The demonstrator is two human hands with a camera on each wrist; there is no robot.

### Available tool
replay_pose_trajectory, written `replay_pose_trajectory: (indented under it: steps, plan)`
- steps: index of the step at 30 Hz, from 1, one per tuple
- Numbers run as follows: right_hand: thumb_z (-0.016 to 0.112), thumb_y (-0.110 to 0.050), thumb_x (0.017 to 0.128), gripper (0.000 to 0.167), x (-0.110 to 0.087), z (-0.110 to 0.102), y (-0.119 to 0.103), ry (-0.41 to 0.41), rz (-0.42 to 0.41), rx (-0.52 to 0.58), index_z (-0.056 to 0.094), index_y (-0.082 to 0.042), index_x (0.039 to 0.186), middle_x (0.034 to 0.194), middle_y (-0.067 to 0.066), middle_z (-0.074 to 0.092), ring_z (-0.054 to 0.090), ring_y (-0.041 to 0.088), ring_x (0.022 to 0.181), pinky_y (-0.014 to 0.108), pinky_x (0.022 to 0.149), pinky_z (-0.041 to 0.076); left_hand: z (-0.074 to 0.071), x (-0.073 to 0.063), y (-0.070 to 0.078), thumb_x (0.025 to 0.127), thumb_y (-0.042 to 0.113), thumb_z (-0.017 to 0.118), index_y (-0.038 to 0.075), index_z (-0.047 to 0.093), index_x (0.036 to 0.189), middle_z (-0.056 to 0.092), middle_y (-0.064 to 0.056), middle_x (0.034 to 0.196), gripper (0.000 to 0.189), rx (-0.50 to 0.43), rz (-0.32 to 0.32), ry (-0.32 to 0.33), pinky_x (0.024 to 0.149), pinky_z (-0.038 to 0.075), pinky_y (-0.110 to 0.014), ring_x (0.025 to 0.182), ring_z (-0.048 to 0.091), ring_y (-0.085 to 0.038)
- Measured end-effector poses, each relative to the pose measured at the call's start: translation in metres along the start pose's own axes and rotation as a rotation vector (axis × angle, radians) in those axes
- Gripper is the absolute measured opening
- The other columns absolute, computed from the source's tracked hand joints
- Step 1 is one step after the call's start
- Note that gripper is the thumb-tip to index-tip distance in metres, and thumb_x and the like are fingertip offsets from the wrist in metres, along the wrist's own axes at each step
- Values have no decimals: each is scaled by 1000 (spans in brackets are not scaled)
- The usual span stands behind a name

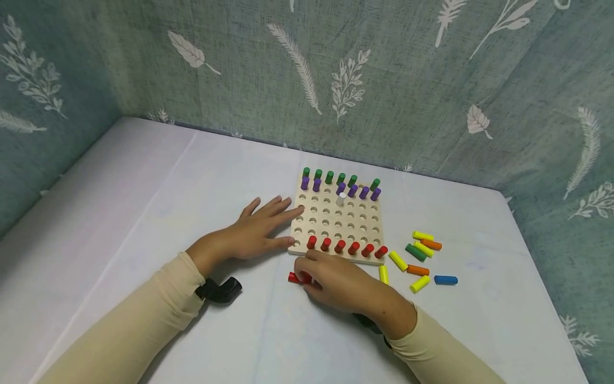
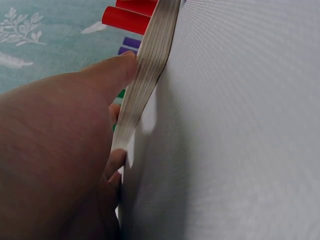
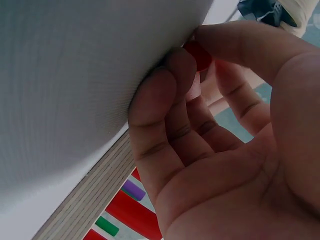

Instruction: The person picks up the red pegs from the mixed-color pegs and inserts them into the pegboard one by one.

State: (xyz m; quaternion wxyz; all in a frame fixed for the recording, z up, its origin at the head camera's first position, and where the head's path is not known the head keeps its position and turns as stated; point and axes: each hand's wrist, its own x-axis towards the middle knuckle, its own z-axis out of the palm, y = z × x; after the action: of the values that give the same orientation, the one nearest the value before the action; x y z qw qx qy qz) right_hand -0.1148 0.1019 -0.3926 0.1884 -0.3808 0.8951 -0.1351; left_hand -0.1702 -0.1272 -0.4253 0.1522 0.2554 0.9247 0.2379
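Note:
A wooden pegboard [image 1: 320, 216] lies on the white table. My left hand [image 1: 256, 229] is spread flat at its left side; the thumb reaches the front left corner and the index fingertip overlaps the rim. In the left wrist view, the thumb [image 2: 112, 72] rests against the board's layered edge. Just in front of the board, my right hand [image 1: 336, 280] pinches a red peg [image 1: 293, 278] low at the table. Mostly hidden by fingers in the right wrist view, that peg shows only a red end [image 3: 199, 56]. Several red pegs [image 1: 339, 246] stand in the front row.
Green pegs [image 1: 330, 177] and purple pegs [image 1: 352, 190] stand in the back rows, with a white peg [image 1: 341, 199] before them. Right of the board lie loose yellow pegs [image 1: 398, 261], orange pegs [image 1: 418, 270], a green peg [image 1: 415, 252] and a blue peg [image 1: 446, 280]. Patterned cloth [image 1: 249, 69] hangs behind.

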Motion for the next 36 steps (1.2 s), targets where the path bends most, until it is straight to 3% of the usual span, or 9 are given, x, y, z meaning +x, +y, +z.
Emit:
replay_pose_trajectory:
  steps: [7,16,32,36]
  plan:
    - [71,-14,90,19,0,1,2,2,-14,2,63,-20,106,97,-8,61,54,6,83,18,74,49,1,-1,-1,99,56,52,37,22,159,13,-2,170,70,-11,-4,6,124,-7,-58,158,3,-24]
    - [69,-12,86,16,2,-1,2,31,-86,35,63,-19,99,87,-11,60,52,4,77,16,68,44,1,-1,-3,98,55,53,36,24,159,14,-2,169,70,-18,-9,16,123,-7,-58,158,4,-25]
    - [67,-19,94,12,-7,-7,-1,193,-156,136,72,-21,105,99,-10,66,58,7,84,17,75,50,0,0,2,102,53,46,37,23,159,14,-2,169,63,-7,-23,2,123,-8,-58,158,2,-25]
    - [69,-18,94,12,-8,-8,-3,264,-184,213,72,-18,106,98,-9,68,59,6,84,19,74,53,-1,0,2,101,53,47,38,23,159,15,-2,169,64,-5,-27,-1,123,-8,-58,158,2,-25]
